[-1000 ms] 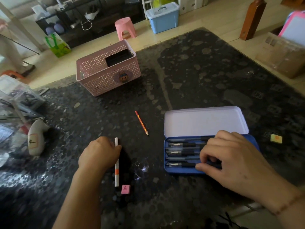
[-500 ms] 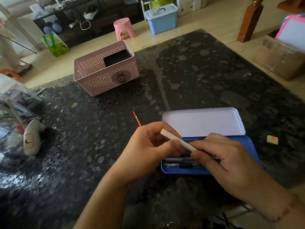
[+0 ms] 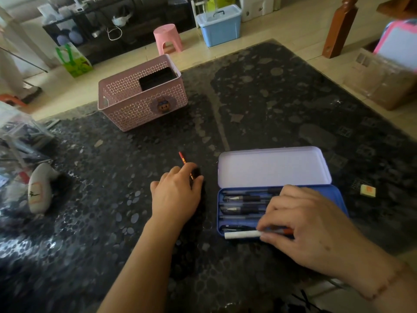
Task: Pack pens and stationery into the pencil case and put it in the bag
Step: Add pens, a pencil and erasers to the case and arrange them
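Note:
The blue tin pencil case point(image 3: 338, 195) lies open on the dark table, its pale lid point(image 3: 273, 168) flat behind it, with several dark pens point(image 3: 243, 208) inside. My right hand point(image 3: 300, 224) holds the white pen point(image 3: 242, 234) along the case's near edge. My left hand point(image 3: 178, 193) rests to the left of the case, fingers closing over the red pencil point(image 3: 181, 157), whose lower half is hidden by the fingers. A small yellow eraser point(image 3: 367, 190) lies to the right of the case.
A pink perforated basket point(image 3: 126, 102) with a dark box inside stands at the back of the table. A white pouch point(image 3: 38, 188) and clear plastic clutter sit at the left edge. A pink stool point(image 3: 168, 38) and a blue bin point(image 3: 220, 24) stand on the floor beyond.
The white pen passed from my left hand to my right, which lowered it to the case's near edge. My left hand moved off to the red pencil.

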`<action>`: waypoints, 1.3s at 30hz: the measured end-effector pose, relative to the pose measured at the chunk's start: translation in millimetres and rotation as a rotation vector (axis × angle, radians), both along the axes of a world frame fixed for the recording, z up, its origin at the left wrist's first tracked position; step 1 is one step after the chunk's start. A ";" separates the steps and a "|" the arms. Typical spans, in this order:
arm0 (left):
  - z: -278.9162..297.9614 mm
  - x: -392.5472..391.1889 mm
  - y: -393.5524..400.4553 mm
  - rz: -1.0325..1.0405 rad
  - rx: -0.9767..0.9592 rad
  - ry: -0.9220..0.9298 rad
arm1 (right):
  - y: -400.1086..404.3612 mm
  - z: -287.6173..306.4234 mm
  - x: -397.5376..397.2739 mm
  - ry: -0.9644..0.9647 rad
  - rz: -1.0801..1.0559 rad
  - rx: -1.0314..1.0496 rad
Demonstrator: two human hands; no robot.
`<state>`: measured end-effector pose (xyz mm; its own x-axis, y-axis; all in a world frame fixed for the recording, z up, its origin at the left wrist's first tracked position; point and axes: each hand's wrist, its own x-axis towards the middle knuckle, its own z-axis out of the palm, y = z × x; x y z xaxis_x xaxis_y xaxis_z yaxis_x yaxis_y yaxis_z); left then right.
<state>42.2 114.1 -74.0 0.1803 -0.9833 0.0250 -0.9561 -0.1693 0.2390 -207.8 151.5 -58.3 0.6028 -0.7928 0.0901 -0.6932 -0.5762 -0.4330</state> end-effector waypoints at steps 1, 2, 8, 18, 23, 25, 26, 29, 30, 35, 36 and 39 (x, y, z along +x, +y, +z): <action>0.2 -0.9 -0.5 0.001 -0.009 0.007 | 0.3 0.3 0.2 0.001 0.000 -0.002; 0.0 -1.4 -0.3 -0.001 -0.025 0.022 | 0.7 0.9 0.2 0.001 -0.002 -0.001; 3.9 1.0 0.9 -0.026 -0.100 0.081 | 1.3 1.9 -0.5 0.020 -0.005 0.005; 46.9 -26.4 22.2 -0.165 -0.378 0.631 | -0.3 6.4 4.0 -0.376 -0.265 0.065; 44.0 -65.4 45.6 -0.574 -0.242 0.729 | -3.0 16.5 3.3 -0.716 -0.354 0.215; 41.2 -72.6 45.5 -0.622 -0.174 0.727 | -1.6 20.7 4.8 -0.745 -0.335 0.254; 40.8 -71.8 43.6 -0.633 -0.131 0.713 | -1.3 21.8 4.2 -0.734 -0.337 0.258; 35.3 -54.4 35.2 -0.655 -0.030 0.490 | -3.1 22.0 -4.1 -0.593 -0.336 0.158; 31.9 -45.9 31.9 -0.673 -0.036 0.375 | -4.4 21.5 -7.9 -0.541 -0.319 0.132; 17.6 -22.5 23.8 -0.685 -0.046 0.154 | -11.3 16.7 -26.5 -0.201 -0.197 0.022; 16.5 -20.7 22.7 -0.678 -0.048 0.154 | -11.6 15.7 -28.5 -0.163 -0.171 0.037; 16.3 -15.3 20.5 -0.666 -0.051 0.172 | -9.5 13.4 -26.6 -0.028 -0.105 0.053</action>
